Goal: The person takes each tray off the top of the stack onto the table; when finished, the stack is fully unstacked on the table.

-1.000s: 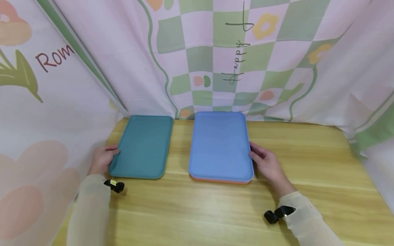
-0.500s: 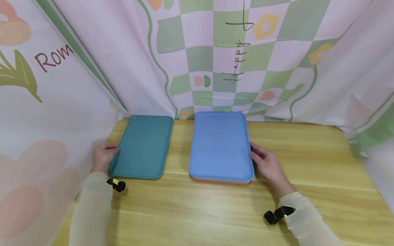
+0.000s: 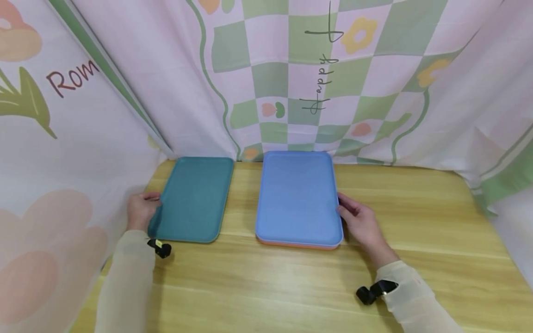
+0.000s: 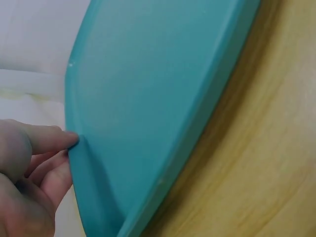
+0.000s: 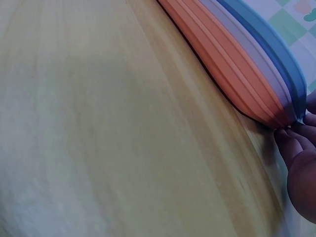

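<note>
A teal tray [image 3: 193,199] lies on the table at the left, its raised rim showing in the left wrist view. My left hand [image 3: 142,210] pinches its left edge, with one fingertip [image 4: 73,139] over the rim and the other fingers curled below. Right of it stands a stack of trays, a blue tray [image 3: 299,199] on top. In the right wrist view a lilac tray [image 5: 247,47] and orange trays [image 5: 222,61] show under the blue one. My right hand [image 3: 361,221] grips the stack's right edge; its fingertips partly hide that edge.
The wooden table [image 3: 266,291] runs up to a patterned curtain [image 3: 304,83] at the back. Another curtain [image 3: 83,152] hangs close beside my left hand. A strip of wood separates the teal tray from the stack.
My left wrist and forearm have shifted slightly right and away from me, while the fingers stay at the teal tray's edge. The stack and my right hand have hardly moved.
</note>
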`<state>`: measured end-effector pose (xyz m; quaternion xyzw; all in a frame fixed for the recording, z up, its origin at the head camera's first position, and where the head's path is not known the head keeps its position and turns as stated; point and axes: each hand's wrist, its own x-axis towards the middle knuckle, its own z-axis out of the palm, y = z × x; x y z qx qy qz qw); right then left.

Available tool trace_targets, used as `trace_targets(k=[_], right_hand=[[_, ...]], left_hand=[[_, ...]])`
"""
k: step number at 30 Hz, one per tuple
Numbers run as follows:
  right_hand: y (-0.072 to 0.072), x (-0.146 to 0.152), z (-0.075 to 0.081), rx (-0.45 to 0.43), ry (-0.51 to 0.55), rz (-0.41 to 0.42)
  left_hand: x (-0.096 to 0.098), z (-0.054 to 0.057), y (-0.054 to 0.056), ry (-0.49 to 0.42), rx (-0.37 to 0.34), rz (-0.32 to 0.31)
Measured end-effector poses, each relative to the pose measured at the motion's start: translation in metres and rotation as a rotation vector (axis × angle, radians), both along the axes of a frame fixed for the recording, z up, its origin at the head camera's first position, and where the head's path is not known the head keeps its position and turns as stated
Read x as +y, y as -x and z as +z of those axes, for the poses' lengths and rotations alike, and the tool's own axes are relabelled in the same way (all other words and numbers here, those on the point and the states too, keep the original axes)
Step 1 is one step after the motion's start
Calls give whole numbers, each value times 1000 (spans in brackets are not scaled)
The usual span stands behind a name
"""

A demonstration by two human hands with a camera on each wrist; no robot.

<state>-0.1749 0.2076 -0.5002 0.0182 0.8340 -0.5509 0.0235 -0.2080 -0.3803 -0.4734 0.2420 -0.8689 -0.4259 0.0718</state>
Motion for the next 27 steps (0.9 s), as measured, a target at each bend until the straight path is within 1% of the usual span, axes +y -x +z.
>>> trace_targets(k=[2, 6, 9, 12, 16, 18, 20, 22, 24, 25, 27], right_hand=[[0, 0, -1, -4, -5, -1], [0, 1, -4, -2, -8, 0], [0, 1, -4, 3, -10, 5], [0, 2, -3, 5, -13, 8], [0, 2, -2, 2, -15, 8], [0, 2, -2, -2, -16, 10], [0, 3, -2, -6, -15, 9], [0, 3, -3, -7, -12, 10], [0, 3, -3, -6, -11, 8], [0, 3, -3, -7, -11, 8], [-1, 4, -3, -14, -11, 6]], left_hand=[[0, 0, 0, -3, -9, 12], [-1, -1, 1, -24, -23, 13], [-2, 0, 0, -62, -30, 4], [-3, 2, -1, -80, -32, -10], [-4, 4, -3, -37, -30, -29], [-3, 6, -4, -24, -29, -22], [-2, 7, -4, -24, -13, -1], [1, 8, -5, -45, 19, 30], [5, 10, -4, -96, 62, 55], [8, 10, -4, -135, 80, 60], [15, 13, -4, -217, 104, 46]])
